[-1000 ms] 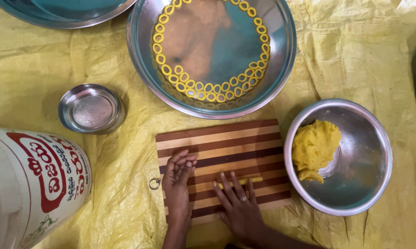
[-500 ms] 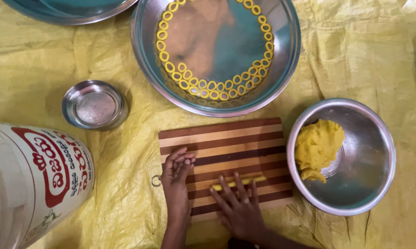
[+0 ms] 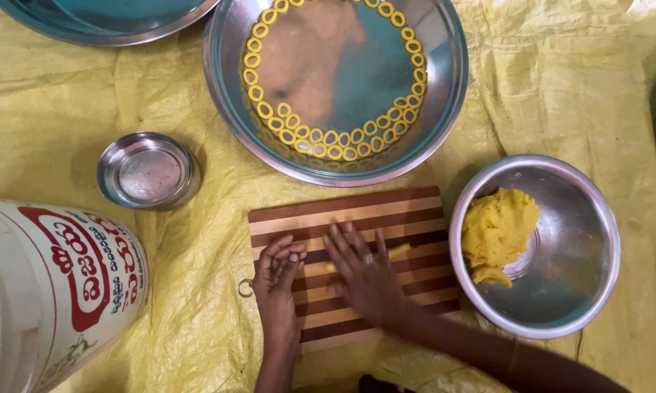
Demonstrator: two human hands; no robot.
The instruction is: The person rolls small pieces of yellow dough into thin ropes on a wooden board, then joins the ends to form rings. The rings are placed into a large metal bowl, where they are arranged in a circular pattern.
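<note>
A striped wooden board (image 3: 357, 215) lies on the yellow sheet in front of me. My right hand (image 3: 364, 276) presses flat on a thin strip of yellow dough (image 3: 398, 251) on the board, fingers spread. My left hand (image 3: 277, 280) rests on the board's left edge with fingers curled and nothing in it. A steel bowl (image 3: 575, 218) to the right holds a lump of yellow dough (image 3: 497, 231). Beyond the board, a large steel plate (image 3: 444, 80) carries several small dough rings (image 3: 321, 142) set along its rim.
A small empty steel bowl (image 3: 148, 169) sits at the left. A big white container with red print (image 3: 48, 287) lies at the lower left. Another steel plate (image 3: 102, 18) shows at the top left edge. A yellow plastic sheet (image 3: 575, 87) covers the surface.
My right hand has slid up and to the left across the board over the dough strip. The left hand has barely moved.
</note>
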